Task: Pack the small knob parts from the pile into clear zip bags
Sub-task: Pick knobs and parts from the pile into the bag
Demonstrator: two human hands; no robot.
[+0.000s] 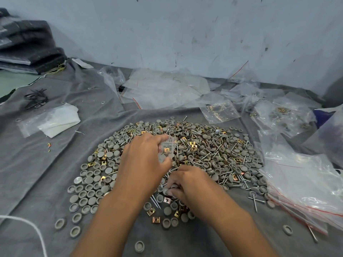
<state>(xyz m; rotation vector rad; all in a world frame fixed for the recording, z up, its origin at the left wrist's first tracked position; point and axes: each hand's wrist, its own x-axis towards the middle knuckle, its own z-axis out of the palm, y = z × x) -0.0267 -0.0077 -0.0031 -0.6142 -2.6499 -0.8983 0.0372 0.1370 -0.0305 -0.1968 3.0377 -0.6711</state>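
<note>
Left hand [143,160] grasps a small clear zip bag [168,148], contents blurred; right hand [187,184] pinches grey round knob parts [169,191] from the pile [213,154].

Dull grey round plastic knob caps [92,193] mix with brass-gold square metal clips [156,219] on plain grey cloth [46,164]; clear bags [306,182] right carry red strips.

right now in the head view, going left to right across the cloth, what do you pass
white cord → black ties → folded white sheet → left hand gripping a small clear bag → right hand picking at the pile of knob parts → stack of zip bags
</note>
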